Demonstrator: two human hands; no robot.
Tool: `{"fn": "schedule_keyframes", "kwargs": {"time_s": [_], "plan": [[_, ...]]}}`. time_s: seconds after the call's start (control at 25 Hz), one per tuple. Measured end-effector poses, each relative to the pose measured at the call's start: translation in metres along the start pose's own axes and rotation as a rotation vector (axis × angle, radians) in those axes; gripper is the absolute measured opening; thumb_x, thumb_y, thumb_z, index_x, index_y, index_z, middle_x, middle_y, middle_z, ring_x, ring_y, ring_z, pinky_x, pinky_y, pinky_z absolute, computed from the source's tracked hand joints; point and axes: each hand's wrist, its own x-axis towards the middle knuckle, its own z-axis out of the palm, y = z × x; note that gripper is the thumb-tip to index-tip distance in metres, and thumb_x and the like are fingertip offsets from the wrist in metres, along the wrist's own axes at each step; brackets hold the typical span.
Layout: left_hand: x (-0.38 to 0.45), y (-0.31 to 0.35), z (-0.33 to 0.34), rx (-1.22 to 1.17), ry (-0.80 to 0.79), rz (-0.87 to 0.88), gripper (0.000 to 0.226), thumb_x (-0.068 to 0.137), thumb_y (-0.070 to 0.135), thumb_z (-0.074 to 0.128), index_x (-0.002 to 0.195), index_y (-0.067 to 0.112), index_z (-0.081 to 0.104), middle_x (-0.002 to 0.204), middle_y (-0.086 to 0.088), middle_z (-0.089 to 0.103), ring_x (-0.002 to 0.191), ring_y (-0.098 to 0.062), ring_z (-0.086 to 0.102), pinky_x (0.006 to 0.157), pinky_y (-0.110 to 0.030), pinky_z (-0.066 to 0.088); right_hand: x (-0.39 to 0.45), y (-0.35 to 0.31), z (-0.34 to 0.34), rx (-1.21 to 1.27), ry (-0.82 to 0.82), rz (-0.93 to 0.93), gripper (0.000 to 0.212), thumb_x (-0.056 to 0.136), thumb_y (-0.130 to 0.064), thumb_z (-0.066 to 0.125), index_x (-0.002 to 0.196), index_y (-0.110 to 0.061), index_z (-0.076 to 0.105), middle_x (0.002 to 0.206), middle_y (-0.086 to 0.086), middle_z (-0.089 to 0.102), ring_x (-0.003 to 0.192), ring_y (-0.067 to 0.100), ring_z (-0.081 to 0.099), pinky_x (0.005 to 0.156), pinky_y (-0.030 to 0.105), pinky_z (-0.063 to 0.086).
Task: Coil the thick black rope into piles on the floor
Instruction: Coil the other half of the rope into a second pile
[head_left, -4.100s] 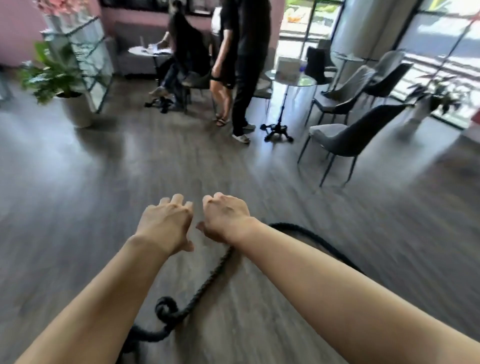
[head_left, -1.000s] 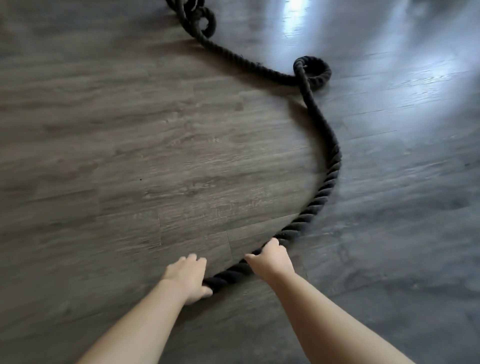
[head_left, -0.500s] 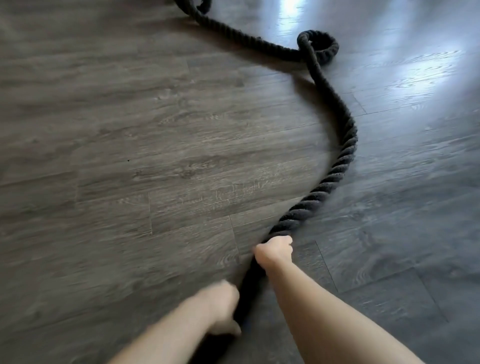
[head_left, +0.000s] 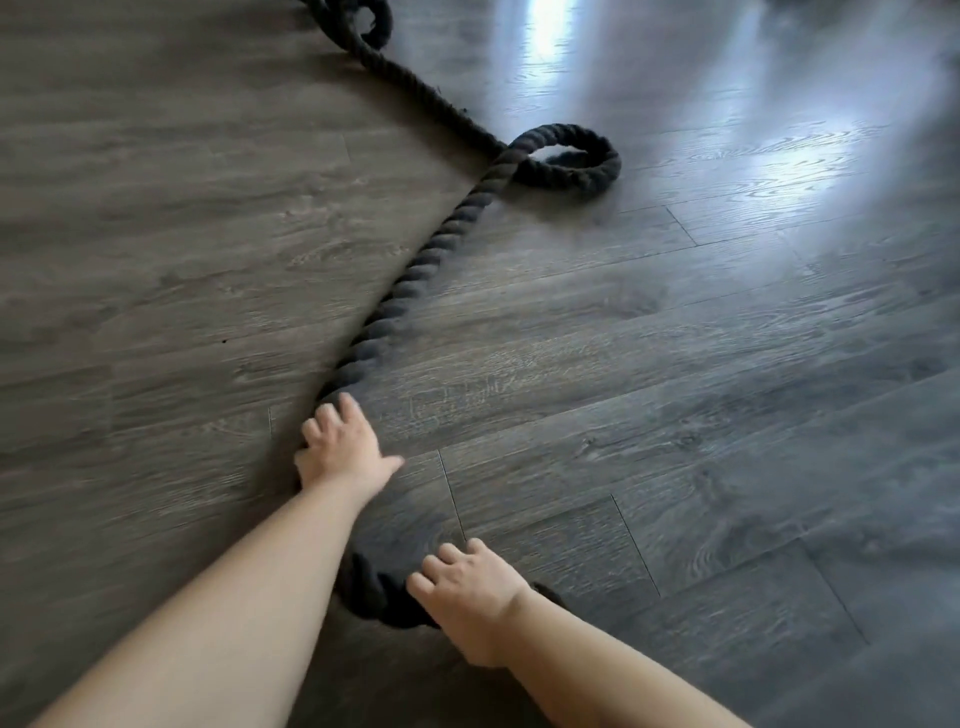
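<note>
The thick black twisted rope (head_left: 415, 265) lies across the dark wooden floor, running from the top of the view down to me. My left hand (head_left: 340, 449) reaches forward and closes over the rope, thumb spread to the right. Nearer to me, my right hand (head_left: 467, 597) grips a bent stretch of the rope (head_left: 371, 592) low on the floor. Between the hands the rope passes under my left forearm and is partly hidden. A small loop (head_left: 569, 158) sits farther along the rope, and another loop (head_left: 376, 23) shows at the top edge.
Grey wood-plank floor (head_left: 675, 415) surrounds the rope on all sides. Bright light glares on the boards at the upper right (head_left: 779, 140). No furniture or people are in view.
My left hand has gone forward along the rope and taken hold farther out. My right hand has drawn back toward me with the rope, and the rope's curve has straightened.
</note>
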Motion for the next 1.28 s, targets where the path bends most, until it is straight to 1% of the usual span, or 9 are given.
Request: {"fn": "schedule_keyframes", "kwargs": {"time_s": [0.24,0.36,0.48,0.6,0.72,0.88,0.96,1.12,1.28], "plan": [[-0.045,-0.100,0.058,-0.200,0.300,-0.132,0.098,0.062,0.017,0.085,0.144,-0.003,0.037,0.128,-0.028,0.039,0.110,-0.048,0.041,0.091,-0.056,0.041,-0.015,0.028,0.009,0.003,0.198,0.113,0.023,0.073,-0.027,0.054,0.094,-0.026,0.059,0.086,0.004,0.059,0.075,0.025,0.059,0.056,0.035,0.045],[-0.080,-0.104,0.084,-0.225,0.290,-0.109,0.111,0.051,0.014,0.089,0.143,-0.011,0.033,0.121,-0.034,0.038,0.102,-0.051,0.041,0.084,-0.059,0.046,-0.031,0.032,0.022,0.299,0.196,0.733,0.023,0.080,-0.015,0.051,0.102,-0.019,0.043,0.088,0.005,0.067,0.083,0.030,0.068,0.062,0.037,0.048],[-0.122,-0.089,0.101,-0.287,0.187,-0.057,0.123,0.039,0.019,0.093,0.141,-0.016,0.033,0.118,-0.032,0.038,0.098,-0.051,0.044,0.078,-0.056,0.052,-0.049,0.024,0.048,1.071,0.315,1.501,0.055,0.076,-0.012,0.059,0.127,-0.009,0.037,0.123,0.016,0.058,0.112,0.036,0.058,0.087,0.038,0.048],[-0.157,-0.067,0.116,-0.344,0.043,0.081,0.124,0.030,0.029,0.094,0.134,-0.014,0.042,0.115,-0.025,0.041,0.095,-0.050,0.053,0.074,-0.053,0.056,-0.028,0.030,0.046,1.440,0.516,1.685,0.083,0.072,-0.027,0.064,0.144,-0.004,0.029,0.140,0.023,0.042,0.122,0.042,0.047,0.102,0.044,0.040],[-0.190,-0.055,0.111,-0.345,-0.152,0.220,0.127,0.035,0.061,0.079,0.136,-0.007,0.043,0.117,-0.014,0.042,0.098,-0.038,0.063,0.077,-0.041,0.057,-0.024,0.036,0.041,0.942,0.246,1.468,0.068,0.082,-0.025,0.062,0.140,-0.007,0.030,0.139,0.015,0.038,0.127,0.036,0.042,0.101,0.045,0.040],[-0.168,-0.054,0.064,-0.139,-0.220,0.498,0.112,0.063,0.086,0.055,0.147,0.015,0.033,0.134,0.003,0.035,0.126,-0.018,0.043,0.104,-0.031,0.036,-0.044,0.061,0.039,0.325,-0.048,0.934,0.053,0.080,-0.019,0.061,0.127,-0.019,0.036,0.130,0.000,0.044,0.124,0.025,0.041,0.094,0.041,0.042],[-0.128,-0.054,0.035,0.083,0.019,0.723,0.126,0.045,0.091,0.063,0.142,0.015,0.042,0.132,-0.002,0.041,0.120,-0.025,0.049,0.099,-0.041,0.041,-0.049,0.079,0.032,0.135,-0.095,0.682,0.055,0.079,-0.019,0.061,0.128,-0.020,0.038,0.130,-0.001,0.046,0.124,0.024,0.041,0.094,0.039,0.041],[-0.045,-0.015,-0.001,0.603,-0.043,0.965,0.169,0.039,0.079,0.079,0.147,0.013,-0.033,0.157,-0.022,-0.029,0.145,-0.037,-0.022,0.116,-0.061,-0.006,-0.054,0.104,0.026,-0.117,-0.074,0.322,0.051,0.080,-0.018,0.058,0.129,-0.016,0.043,0.125,0.001,0.049,0.119,0.024,0.046,0.088,0.037,0.040],[-0.020,0.022,0.007,0.687,-0.022,0.984,0.164,0.043,0.086,0.072,0.152,0.003,-0.018,0.161,-0.024,-0.009,0.149,-0.037,-0.011,0.117,-0.058,-0.005,-0.068,0.122,0.032,-0.233,-0.060,0.187,0.047,0.081,-0.017,0.054,0.128,-0.014,0.048,0.120,0.004,0.055,0.111,0.026,0.052,0.083,0.038,0.044]]}}
